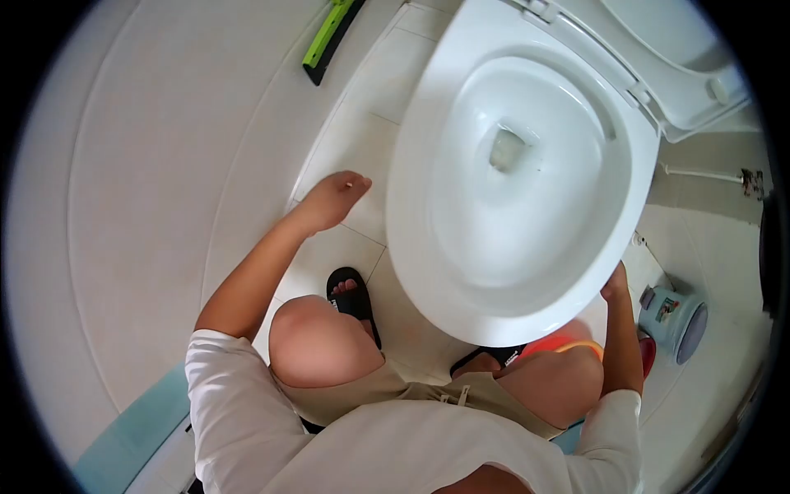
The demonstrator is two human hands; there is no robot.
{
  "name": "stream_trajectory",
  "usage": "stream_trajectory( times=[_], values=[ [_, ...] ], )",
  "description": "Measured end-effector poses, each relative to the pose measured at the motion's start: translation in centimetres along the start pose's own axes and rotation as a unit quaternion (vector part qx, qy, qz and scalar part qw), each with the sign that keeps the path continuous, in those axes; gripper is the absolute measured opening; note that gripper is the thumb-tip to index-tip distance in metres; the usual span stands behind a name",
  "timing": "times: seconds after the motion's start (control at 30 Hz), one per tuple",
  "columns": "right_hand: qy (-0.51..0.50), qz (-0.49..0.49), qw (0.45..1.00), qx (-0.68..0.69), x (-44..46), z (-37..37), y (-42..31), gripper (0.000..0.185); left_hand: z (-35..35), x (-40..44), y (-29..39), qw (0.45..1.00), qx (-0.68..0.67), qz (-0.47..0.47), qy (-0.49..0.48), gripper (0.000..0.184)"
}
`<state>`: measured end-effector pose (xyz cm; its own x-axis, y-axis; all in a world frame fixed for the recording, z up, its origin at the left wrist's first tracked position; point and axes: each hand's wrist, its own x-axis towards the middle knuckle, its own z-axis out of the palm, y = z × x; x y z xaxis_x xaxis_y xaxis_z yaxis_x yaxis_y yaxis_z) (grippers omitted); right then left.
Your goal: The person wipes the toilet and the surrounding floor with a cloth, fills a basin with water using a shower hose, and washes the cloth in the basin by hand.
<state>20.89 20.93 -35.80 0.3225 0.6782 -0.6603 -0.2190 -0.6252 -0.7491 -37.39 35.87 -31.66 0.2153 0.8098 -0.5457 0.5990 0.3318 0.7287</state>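
A white toilet bowl fills the upper middle, with its seat and lid raised at the upper right and a little water at the bottom. My left hand hangs over the floor tiles, left of the bowl and apart from it. Its fingers are curled in, and I see nothing plainly held. Beside the bowl's lower right outer side is my right hand. The rim hides most of its fingers, so whether it grips or touches anything cannot be seen.
A green and black squeegee-like tool is at the upper left, by the curved white wall. A light blue container lies at the right. Something bright orange-red shows by my right knee. Black slippers are on my feet.
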Motion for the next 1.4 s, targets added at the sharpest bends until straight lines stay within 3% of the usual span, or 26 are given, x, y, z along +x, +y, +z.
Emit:
stream_trajectory(
  times=[0.1,0.13,0.2,0.27,0.3,0.37,0.4,0.43,0.47,0.6,0.7,0.77,0.8,0.87,0.9,0.93,0.97,1.0,1.03,1.1,1.17,1.23,1.3,1.37,1.4],
  values=[
    [-0.007,0.026,0.997,0.066,-1.8,-2.6,-1.8,0.031,1.0,0.1,-3.9,0.997,0.006,-0.055,-0.045,0.051],
    [-0.048,0.005,0.994,0.1,-1.8,-5.7,-1.6,0.037,1.3,0.0,-4.6,0.994,0.024,-0.078,-0.072,0.049],
    [-0.041,-0.028,0.992,0.12,-5.0,-5.2,-5.3,0.041,1.4,-0.5,-5.1,0.988,0.04,-0.114,-0.099,0.047],
    [-0.099,-0.1,0.98,0.14,-9.5,-0.5,-10.6,0.062,1.6,-0.5,-6.8,0.988,0.025,-0.12,-0.097,0.046],
    [-0.077,-0.097,0.982,0.144,-10.0,-3.1,-11.9,0.068,1.9,-0.5,-7.7,0.988,0.013,-0.124,-0.095,0.046],
    [-0.102,-0.163,0.969,0.153,-12.2,-0.8,-16.0,0.068,2.2,-0.6,-9.1,0.989,0.002,-0.122,-0.086,0.044],
    [-0.039,-0.184,0.963,0.191,-12.3,-2.0,-17.3,0.073,2.4,-1.0,-9.9,0.99,-0.006,-0.118,-0.077,0.042],
    [-0.141,-0.216,0.953,0.156,-13.0,1.4,-19.2,0.068,2.7,-1.7,-10.7,0.988,-0.012,-0.13,-0.081,0.042],
    [-0.179,-0.235,0.946,0.136,-12.9,3.3,-20.7,0.064,2.9,-2.0,-11.3,0.987,-0.063,-0.126,-0.073,0.04],
    [-0.201,-0.287,0.934,0.07,-10.7,8.6,-26.1,0.048,1.6,-3.7,-11.3,0.977,-0.177,-0.112,-0.037,0.035],
    [-0.267,-0.278,0.922,-0.017,-9.9,18.4,-27.3,0.042,-0.6,-5.0,-10.1,0.958,-0.273,-0.088,0.017,0.042],
    [-0.338,-0.211,0.911,-0.109,-12.7,28.2,-26.3,0.044,-2.6,-5.8,-8.1,0.881,-0.468,-0.045,0.059,0.051],
    [-0.372,-0.168,0.898,-0.163,-14.5,32.9,-25.7,0.045,-3.4,-6.4,-6.9,0.881,-0.467,-0.048,0.061,0.051],
    [-0.422,-0.073,0.857,-0.288,-17.9,40.6,-24.5,0.047,-4.6,-7.2,-5.4,0.808,-0.586,0.021,0.064,0.059],
    [-0.433,-0.041,0.835,-0.338,-19.1,43.0,-24.2,0.048,-4.9,-7.4,-5.8,0.808,-0.585,0.019,0.067,0.059],
    [-0.432,-0.032,0.816,-0.383,-19.3,44.2,-24.0,0.05,-5.2,-7.5,-6.5,0.828,-0.548,0.01,0.119,0.059],
    [-0.407,-0.166,0.811,-0.387,-18.6,43.4,-22.8,0.044,-5.3,-7.7,-7.2,0.843,-0.509,0.002,0.171,0.06],
    [-0.374,-0.297,0.791,-0.383,-17.6,42.4,-21.7,0.038,-4.6,-8.2,-7.5,0.871,-0.415,-0.064,0.254,0.059],
    [-0.334,-0.421,0.758,-0.37,-16.9,41.1,-21.4,0.034,-3.7,-8.7,-9.2,0.87,-0.415,-0.069,0.257,0.059],
    [-0.306,-0.402,0.761,-0.406,-15.8,37.6,-23.1,0.033,-1.0,-8.8,-13.9,0.953,-0.054,-0.12,0.271,0.058],
    [-0.252,-0.437,0.735,-0.453,-14.9,34.2,-24.3,0.033,2.0,-8.4,-16.4,0.933,0.191,-0.025,0.305,0.06],
    [-0.172,-0.472,0.704,-0.502,-13.2,30.5,-24.9,0.036,2.4,-7.1,-15.7,0.942,0.175,0.016,0.286,0.066],
    [-0.104,-0.486,0.691,-0.524,-12.0,26.5,-25.0,0.039,2.0,-4.3,-16.8,0.89,0.316,0.155,0.29,0.073],
    [-0.046,-0.475,0.686,-0.549,-11.2,22.2,-25.2,0.036,1.7,-2.0,-17.6,0.893,0.327,0.163,0.263,0.075],
    [-0.044,-0.457,0.744,-0.485,-10.8,20.4,-24.8,0.032,2.0,-0.7,-18.5,0.896,0.327,0.165,0.25,0.072]
  ],
)
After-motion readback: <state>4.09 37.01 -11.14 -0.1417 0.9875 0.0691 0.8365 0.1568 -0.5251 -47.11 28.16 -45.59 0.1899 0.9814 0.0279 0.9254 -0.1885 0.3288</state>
